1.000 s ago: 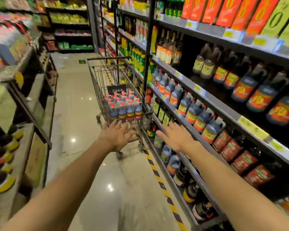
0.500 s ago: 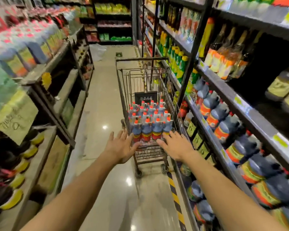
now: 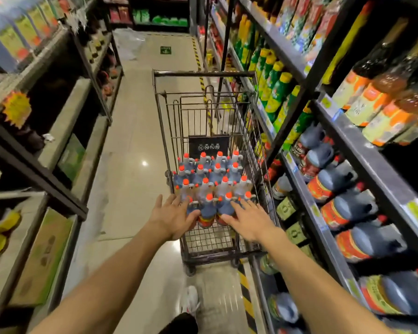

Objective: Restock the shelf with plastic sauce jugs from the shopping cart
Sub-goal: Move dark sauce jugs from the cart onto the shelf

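A wire shopping cart [image 3: 203, 74] stands in the aisle ahead, close to the right-hand shelving. Several dark sauce jugs with orange caps [image 3: 212, 177] stand packed upright in its near end. My left hand [image 3: 173, 218] reaches to the cart's near left corner, fingers spread, touching the nearest jugs. My right hand [image 3: 247, 219] is stretched over the near right jugs, palm down and fingers apart. Neither hand grips a jug. The same kind of jugs [image 3: 333, 179] fill the middle shelf [image 3: 362, 145] on my right.
Shelving lines both sides of the narrow aisle. Green-and-yellow bottles [image 3: 273, 92] stand further along the right shelf, orange-labelled bottles [image 3: 381, 100] above. Cardboard boxes [image 3: 44, 256] sit low on the left. A yellow-black floor stripe [image 3: 246, 295] runs by the right shelf. My white shoe [image 3: 190, 301] shows below.
I have walked closer to the cart, and the view has tilted down. Both hands have moved forward from short of the cart onto the nearest jugs.
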Demonstrator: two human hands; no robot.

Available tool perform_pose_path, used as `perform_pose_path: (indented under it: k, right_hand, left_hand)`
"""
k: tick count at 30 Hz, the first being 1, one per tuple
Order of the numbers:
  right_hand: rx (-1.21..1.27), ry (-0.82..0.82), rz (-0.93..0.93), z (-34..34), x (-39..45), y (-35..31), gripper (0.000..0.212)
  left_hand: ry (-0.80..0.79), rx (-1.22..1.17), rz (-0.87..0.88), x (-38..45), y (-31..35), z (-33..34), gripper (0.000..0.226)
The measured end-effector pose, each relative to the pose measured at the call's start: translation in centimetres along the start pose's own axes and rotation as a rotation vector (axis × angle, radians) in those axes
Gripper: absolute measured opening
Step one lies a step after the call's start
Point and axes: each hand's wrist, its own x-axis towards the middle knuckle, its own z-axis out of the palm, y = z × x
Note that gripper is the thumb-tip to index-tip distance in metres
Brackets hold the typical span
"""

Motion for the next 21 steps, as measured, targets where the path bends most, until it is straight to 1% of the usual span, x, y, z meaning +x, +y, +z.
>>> perform_pose_path:
  k: [3,5,10,13,16,19,21]
  right_hand:
    - [0.022,-0.036,-0.004,-0.3,3.5,0.3,0.081]
    - [-0.001,-0.022,-0.029,0.0,5.7,0.4,0.083]
    - [0.034,-0.092,-0.083,0.8,11.6,0.8,0.081]
    - [0.026,-0.129,-0.097,1.4,15.2,1.0,0.085]
    - [0.005,-0.131,-0.154,2.9,19.0,1.3,0.085]
    - [0.019,-0.14,-0.18,4.2,22.3,1.2,0.08]
    - [0.03,-0.141,-0.19,4.9,24.1,1.0,0.071]
  left_hand:
    - [-0.031,-0.034,0.011,3.8,-0.8,0.3,0.075]
    - [-0.047,-0.037,0.007,5.6,-1.3,0.5,0.074]
    - [-0.043,0.021,-0.003,10.1,-1.9,1.6,0.069]
    - [-0.059,0.088,0.038,12.5,-1.8,2.7,0.072]
    - [-0.112,0.175,0.083,15.5,-2.1,4.5,0.075]
    - [-0.195,0.192,0.039,18.5,-2.1,6.1,0.075]
    - [-0.279,0.183,-0.011,20.2,-1.8,6.9,0.077]
